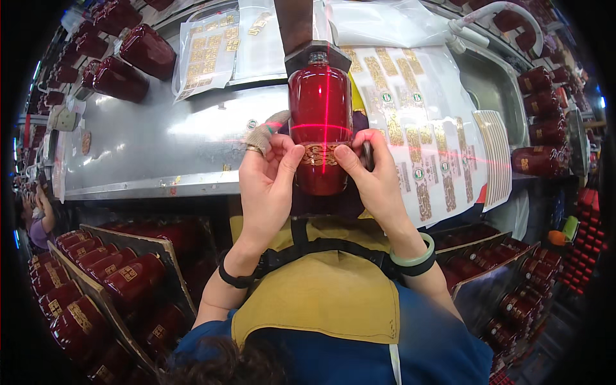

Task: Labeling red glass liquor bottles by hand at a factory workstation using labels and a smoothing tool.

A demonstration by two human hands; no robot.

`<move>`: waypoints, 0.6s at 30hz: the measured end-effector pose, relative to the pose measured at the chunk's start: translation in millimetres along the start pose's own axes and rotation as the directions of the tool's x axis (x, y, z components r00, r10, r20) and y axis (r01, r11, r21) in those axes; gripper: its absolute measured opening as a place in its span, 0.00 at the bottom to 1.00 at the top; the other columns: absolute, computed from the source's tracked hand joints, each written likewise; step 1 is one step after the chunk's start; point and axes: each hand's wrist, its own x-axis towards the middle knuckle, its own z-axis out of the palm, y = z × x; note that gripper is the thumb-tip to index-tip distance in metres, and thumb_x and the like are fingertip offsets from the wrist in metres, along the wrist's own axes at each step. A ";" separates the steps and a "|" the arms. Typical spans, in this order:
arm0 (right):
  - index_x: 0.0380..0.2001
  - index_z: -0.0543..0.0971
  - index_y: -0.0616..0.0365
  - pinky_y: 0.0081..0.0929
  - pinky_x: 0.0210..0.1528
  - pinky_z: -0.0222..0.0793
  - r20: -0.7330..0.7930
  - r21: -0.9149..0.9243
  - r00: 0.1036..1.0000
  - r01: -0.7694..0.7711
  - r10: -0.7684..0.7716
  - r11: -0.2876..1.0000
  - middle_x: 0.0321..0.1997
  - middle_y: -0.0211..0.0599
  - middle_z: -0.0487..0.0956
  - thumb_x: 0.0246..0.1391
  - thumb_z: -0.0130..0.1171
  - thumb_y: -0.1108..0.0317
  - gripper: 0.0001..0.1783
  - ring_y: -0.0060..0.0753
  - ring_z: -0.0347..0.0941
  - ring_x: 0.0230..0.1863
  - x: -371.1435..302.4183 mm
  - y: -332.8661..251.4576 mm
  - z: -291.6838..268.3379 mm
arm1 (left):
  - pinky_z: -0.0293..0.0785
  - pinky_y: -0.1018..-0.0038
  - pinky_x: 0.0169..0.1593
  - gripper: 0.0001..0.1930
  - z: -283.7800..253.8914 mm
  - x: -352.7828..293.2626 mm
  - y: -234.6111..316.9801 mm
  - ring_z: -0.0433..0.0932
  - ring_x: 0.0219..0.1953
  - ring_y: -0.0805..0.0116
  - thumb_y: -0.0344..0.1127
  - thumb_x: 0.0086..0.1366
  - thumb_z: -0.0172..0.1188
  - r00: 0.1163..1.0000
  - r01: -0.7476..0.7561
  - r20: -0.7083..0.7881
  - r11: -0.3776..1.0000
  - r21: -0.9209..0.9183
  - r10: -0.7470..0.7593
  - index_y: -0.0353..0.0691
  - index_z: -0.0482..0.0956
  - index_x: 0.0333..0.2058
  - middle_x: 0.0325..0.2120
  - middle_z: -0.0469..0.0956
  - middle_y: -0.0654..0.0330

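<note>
A glossy dark red bottle [314, 102] lies in front of me, its neck pointing away. Across its lower body runs a gold patterned decal [319, 154]. The thumb of my left hand [266, 173] presses the decal's left end, with the fingers curled at the bottle's side; a pale finger cover sits on one finger. My right hand [375, 170] pinches at the right end, thumb on the decal. A small dark object [368, 155], too hidden to name, is tucked in the right fingers. Red laser lines cross over the bottle and decal.
Decal sheets [417, 128] cover the right worktop; more sheets [206, 51] lie at the far left. A metal worktop [160, 141] spans the left, with red bottles [122, 78] beyond it. Crates of decorated bottles [131, 276] flank me below. A sink [491, 80] is at right.
</note>
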 end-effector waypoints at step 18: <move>0.37 0.72 0.55 0.20 0.31 0.55 0.010 0.032 1.000 -0.010 0.010 0.999 0.27 0.19 0.63 0.59 0.71 0.53 0.21 0.16 0.56 0.29 1.1 2.8 -0.3 | 0.71 0.82 0.47 0.27 0.3 1.9 5.0 0.72 0.38 0.81 0.23 0.72 0.58 0.999 0.038 0.017 0.999 0.012 -0.038 0.24 0.62 0.65 0.35 0.71 0.67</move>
